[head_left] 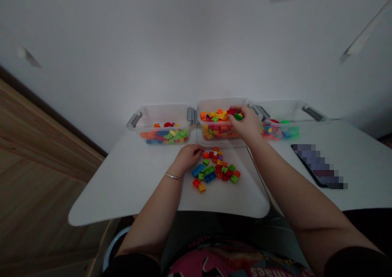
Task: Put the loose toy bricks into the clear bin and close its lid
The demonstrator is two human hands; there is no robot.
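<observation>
My left hand [189, 157] rests on the table at the left edge of a loose pile of toy building bricks [210, 170]. Its fingers are loosely curved, and I see nothing held in them. The pile has red, green, blue, orange and yellow pieces, some joined. My right hand [247, 123] reaches over the rim of the middle clear plastic bin [219, 143], which is heaped with bricks. Its thumb and forefinger are apart, with a red brick [230, 111] and a green brick [238, 116] showing between them. Whether these touch the fingers is unclear.
On the left stands another clear bin [162, 110] of mixed bricks, and on the right a third bin [286, 107] with colourful pieces. A phone [317, 166] lies on the white table [128, 187] near my right forearm. Behind the bins rises a pale wall [171, 44].
</observation>
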